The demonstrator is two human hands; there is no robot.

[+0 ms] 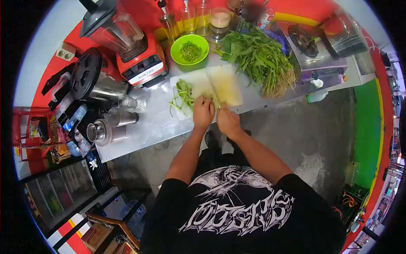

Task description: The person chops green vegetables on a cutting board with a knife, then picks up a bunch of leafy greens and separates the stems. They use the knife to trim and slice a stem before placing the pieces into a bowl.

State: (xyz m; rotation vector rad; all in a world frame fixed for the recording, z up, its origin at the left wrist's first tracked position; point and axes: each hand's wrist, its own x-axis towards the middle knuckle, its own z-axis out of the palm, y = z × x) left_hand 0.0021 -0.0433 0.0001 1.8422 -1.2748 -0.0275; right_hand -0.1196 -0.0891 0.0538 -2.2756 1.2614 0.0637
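While left hand (203,112) curls onto limp green stems (182,97) | right hand (229,121) grips cleaver (226,86) — broad, flat blade

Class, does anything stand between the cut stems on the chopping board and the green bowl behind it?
Nothing visible does: the cut stems lie on the chopping board, and the green bowl sits just past its far edge.

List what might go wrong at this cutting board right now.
The left hand sits right beside the cleaver that the right hand grips, so a slip may cut it. The cut stems lie at the left rim of the cutting board and may spill onto the counter.
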